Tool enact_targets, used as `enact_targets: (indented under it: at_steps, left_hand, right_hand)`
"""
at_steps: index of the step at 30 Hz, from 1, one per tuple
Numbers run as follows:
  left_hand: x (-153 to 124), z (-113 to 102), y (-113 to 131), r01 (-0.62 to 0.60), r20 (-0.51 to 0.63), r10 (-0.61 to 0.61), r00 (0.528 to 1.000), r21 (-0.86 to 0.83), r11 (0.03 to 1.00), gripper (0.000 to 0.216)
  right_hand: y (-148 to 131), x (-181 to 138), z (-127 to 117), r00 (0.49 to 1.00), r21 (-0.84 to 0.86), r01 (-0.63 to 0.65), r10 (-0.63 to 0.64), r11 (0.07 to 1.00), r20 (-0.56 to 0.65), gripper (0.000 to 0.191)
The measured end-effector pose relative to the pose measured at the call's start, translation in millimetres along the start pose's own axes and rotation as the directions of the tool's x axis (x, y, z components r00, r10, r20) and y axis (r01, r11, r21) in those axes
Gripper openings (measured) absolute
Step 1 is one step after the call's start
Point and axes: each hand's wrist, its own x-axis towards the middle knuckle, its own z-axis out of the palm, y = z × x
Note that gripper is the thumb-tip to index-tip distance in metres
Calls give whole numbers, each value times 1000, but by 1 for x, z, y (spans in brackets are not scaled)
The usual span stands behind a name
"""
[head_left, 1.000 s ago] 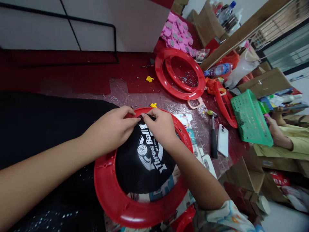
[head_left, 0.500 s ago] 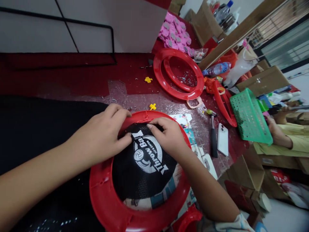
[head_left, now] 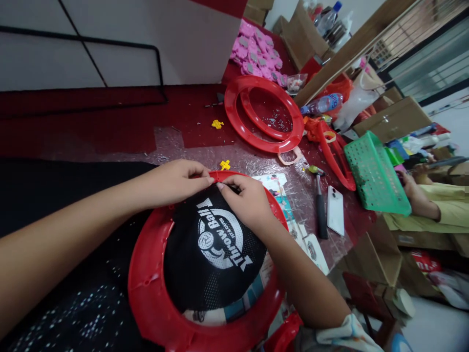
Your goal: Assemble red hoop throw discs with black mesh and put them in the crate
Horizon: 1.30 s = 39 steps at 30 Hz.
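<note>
A red plastic ring (head_left: 146,283) lies in front of me, its ribbed side up. Inside it sits a round black mesh (head_left: 198,244) with white "Throw Ball" lettering. My left hand (head_left: 179,181) pinches the far edge of the mesh at the ring's inner rim, thumb against fingertips. Close beside it, my right hand (head_left: 245,200) is closed on the same edge, with thumb and curled fingers over the mesh. The two thumbs nearly meet. Exactly what lies between the fingertips is partly hidden.
Beyond the ring lie yellow plastic pieces (head_left: 224,165) and stacked red rings (head_left: 234,117). To the right are a hammer (head_left: 321,210), a white phone (head_left: 335,210) and a green basket (head_left: 381,176), touched by another person's hand (head_left: 417,198). Pink pieces (head_left: 252,51) are piled at the back.
My left hand has moved right along the rim to the mesh edge beside my right thumb, and its fingers have closed. The mesh and ring appear slightly lower left in view.
</note>
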Motion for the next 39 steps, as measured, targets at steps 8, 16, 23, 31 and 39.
enact_targets:
  at_steps: [8,16,23,31,39]
  left_hand:
    - [2,3,-12,-33,-17,32,999,-42,999,27]
    - [3,7,-3,-67,-79,75,994,108,992,30]
    - [0,7,4,-18,-132,45,990,196,980,26]
    - [-14,1,-1,-115,-134,183,974,407,906,28]
    - [-7,12,-1,-254,-85,265,960,120,960,30]
  right_hand:
    - [0,1,3,999,-28,-23,22,999,-32,18]
    - [-4,2,6,991,-189,-55,32,980,-127,20]
    - [-8,0,0,995,-220,-68,50,973,-87,17]
    - [-7,-22,-20,992,-135,79,-65,988,105,12]
    - [0,-18,-11,990,-132,140,-139,981,21,16]
